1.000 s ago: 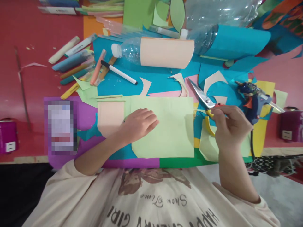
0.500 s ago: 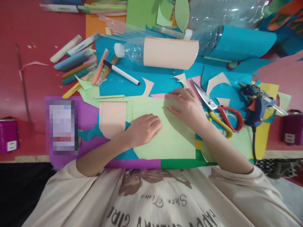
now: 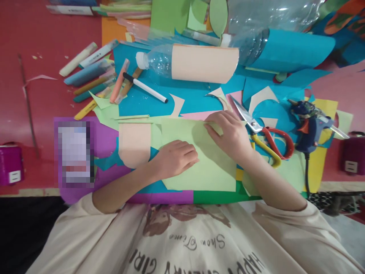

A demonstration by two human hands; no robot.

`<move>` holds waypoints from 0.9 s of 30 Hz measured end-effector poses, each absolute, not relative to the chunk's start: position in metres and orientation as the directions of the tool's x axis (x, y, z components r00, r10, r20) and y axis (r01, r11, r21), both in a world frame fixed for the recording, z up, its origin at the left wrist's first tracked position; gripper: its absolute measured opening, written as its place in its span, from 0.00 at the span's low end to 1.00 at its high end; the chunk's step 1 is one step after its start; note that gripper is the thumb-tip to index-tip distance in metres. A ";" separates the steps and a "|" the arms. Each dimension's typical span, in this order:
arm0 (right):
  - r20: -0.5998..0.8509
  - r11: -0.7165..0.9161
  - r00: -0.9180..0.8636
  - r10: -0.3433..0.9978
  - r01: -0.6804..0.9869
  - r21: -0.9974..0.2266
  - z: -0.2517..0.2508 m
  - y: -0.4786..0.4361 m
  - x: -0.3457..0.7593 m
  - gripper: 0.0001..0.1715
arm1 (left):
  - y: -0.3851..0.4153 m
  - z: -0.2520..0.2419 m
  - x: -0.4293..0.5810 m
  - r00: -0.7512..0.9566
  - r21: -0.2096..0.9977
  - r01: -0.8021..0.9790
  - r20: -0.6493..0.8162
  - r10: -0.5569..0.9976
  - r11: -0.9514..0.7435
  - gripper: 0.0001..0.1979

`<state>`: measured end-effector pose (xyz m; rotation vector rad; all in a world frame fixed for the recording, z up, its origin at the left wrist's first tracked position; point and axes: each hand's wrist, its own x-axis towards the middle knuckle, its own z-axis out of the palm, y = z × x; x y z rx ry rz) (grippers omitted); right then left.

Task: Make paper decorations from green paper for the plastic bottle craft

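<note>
Well, the right hand [image 3: 229, 135] pinches the green sheet [image 3: 215, 173] (left hand [image 3: 178, 158], grip unclear).

Purple paper [image 3: 105, 137] on red table [image 3: 28, 106]

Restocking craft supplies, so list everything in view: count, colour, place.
Sheet: 1, pale green, front centre
Rounded panel: 1, peach, left of it
Scissors: 1, red and yellow handles, right
Glue gun: 1, blue, farther right
Wrapped bottles: 2, peach and blue, back
Plastic: count unclear, transparent, behind bottles
Pen: 1, white and black, back left
Markers: several, mixed, back left
Phone: 1, pixelated, left
Boxes: 2, purple, side edges
Scraps: many, mixed, scattered
Backing paper: several, mixed, beneath
Table: 1, red, beneath
Shirt: 1, cream, front
Left hand: 1, bare, on sheet
Right hand: 1, bare, sheet's back edge
</note>
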<state>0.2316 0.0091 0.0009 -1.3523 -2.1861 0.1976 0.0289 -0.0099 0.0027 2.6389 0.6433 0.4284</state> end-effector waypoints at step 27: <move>0.229 0.531 -0.484 0.845 0.810 -0.248 -0.007 -0.060 0.239 0.37 | -0.024 0.007 0.028 0.841 0.172 0.522 0.061 0.538 -0.835 0.31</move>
